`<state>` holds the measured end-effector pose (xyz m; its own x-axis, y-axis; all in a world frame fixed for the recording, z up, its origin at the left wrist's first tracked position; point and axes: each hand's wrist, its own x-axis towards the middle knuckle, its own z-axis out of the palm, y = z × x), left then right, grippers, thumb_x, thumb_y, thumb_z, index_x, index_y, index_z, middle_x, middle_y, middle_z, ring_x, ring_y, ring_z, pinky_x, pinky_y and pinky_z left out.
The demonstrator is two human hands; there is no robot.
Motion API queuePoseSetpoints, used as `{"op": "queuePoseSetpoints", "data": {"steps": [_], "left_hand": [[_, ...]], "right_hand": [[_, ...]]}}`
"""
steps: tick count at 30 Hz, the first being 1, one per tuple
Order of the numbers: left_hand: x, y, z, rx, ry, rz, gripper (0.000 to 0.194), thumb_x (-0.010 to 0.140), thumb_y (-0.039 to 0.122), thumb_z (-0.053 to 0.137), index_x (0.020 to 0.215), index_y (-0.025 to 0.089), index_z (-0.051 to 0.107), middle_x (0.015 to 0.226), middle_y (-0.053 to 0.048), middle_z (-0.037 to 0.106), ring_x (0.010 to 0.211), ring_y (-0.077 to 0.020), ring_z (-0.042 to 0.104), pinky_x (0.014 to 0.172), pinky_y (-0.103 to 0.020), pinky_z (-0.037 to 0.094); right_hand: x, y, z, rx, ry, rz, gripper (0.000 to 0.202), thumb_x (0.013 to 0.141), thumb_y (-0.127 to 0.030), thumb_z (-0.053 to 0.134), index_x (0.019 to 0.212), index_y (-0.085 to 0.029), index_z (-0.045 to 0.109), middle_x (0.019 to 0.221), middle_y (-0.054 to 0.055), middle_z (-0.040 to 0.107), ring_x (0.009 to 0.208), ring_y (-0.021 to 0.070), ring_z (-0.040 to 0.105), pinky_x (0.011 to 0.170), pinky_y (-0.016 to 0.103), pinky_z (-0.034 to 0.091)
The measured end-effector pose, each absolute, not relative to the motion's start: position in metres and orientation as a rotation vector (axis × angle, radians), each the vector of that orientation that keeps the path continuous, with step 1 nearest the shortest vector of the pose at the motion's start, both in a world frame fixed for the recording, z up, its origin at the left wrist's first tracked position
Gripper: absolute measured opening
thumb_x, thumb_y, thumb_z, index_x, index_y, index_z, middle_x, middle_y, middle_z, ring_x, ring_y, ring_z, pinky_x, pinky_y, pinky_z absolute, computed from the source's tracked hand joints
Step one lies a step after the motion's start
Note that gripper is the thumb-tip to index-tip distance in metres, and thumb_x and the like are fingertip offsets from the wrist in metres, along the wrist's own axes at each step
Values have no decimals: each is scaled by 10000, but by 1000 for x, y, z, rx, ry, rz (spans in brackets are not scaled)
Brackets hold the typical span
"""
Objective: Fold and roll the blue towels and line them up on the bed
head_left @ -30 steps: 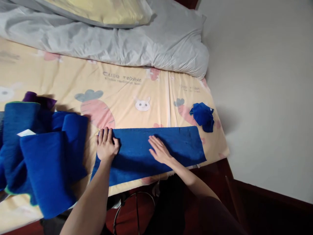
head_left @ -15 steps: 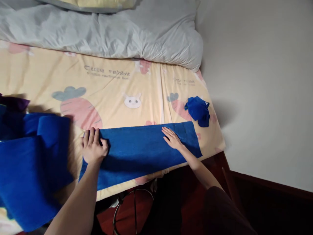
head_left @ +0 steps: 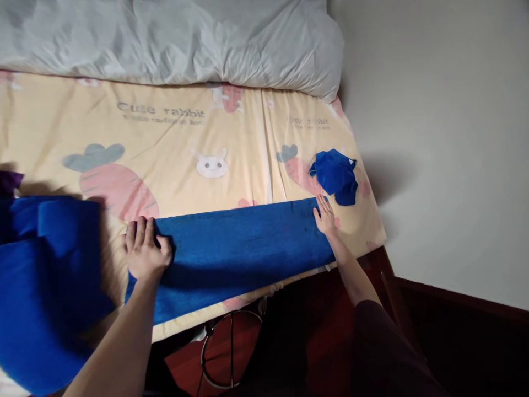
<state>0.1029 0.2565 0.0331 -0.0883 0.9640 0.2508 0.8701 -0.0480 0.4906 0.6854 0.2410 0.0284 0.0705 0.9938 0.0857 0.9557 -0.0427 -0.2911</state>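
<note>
A long blue cloth [head_left: 231,242], like a folded towel, lies flat along the near edge of the bed. My left hand [head_left: 145,248] presses on its left end, fingers bent over the far corner and thumb apart. At the other end, my right hand [head_left: 325,216] rests flat on the far right corner with its fingers stretched out. Just beyond that hand sits a crumpled blue cloth [head_left: 335,173]. Left of my left hand lies a bigger heap of blue cloth [head_left: 49,286], partly cut off by the picture's edge.
The bed has a yellow sheet [head_left: 173,160] printed with carrots and rabbits. A grey-white quilt [head_left: 173,44] lies across its far side. A pale wall [head_left: 446,138] stands at the right. Below the bed edge is a round metal frame [head_left: 231,353] over a red floor. Something purple [head_left: 10,182] shows at far left.
My right hand has slid to the right along the blue cloth, from its upper middle-right to the far right corner. My left hand stays on the left end. The view has shifted slightly.
</note>
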Motion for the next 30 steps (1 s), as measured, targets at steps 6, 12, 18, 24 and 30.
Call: {"op": "queuePoseSetpoints", "data": {"steps": [6,12,18,24,30], "left_hand": [[104,259,31,2044,2068,850,586,969,305,411,1524,118,446,1598,-137,410,1497,-350,322,1240,-562,203],[104,225,46,2127,2040,614,611,1000,333,314,1542,64,395,1652,-206,256,1557,-339,170,1250,-567,166],[81,93,36,2052,2099,509,679,987,324,332,1637,227,163,1700,-103,150,1568,-295,147,1255,-562,194],[74,31,42,2030,2111,522,709,988,326,312,1643,177,83,1693,-140,155,1561,-307,164,1243,-554,237],[73,-9,33,2024,2095,534,679,980,327,305,1607,79,225,1657,-211,238,1562,-318,158,1242,-578,209]], "right_hand": [[680,246,32,-2156,-1881,153,597,1055,-381,280,1586,-109,313,1651,99,310,1555,182,203,1287,447,167],[657,192,50,-2153,-1932,50,625,1054,-435,283,1581,-100,314,1659,134,271,1561,237,191,1280,544,96],[686,82,29,-2247,-1901,46,628,1053,-440,179,1591,-147,319,1649,94,315,1551,202,229,1279,485,166],[688,73,40,-2314,-1718,-5,664,1014,-459,192,1529,-108,423,1622,153,356,1548,269,226,1252,589,116],[624,34,70,-2079,-1500,-25,616,992,-443,330,1485,-101,468,1571,201,419,1501,323,306,1207,594,265]]}}
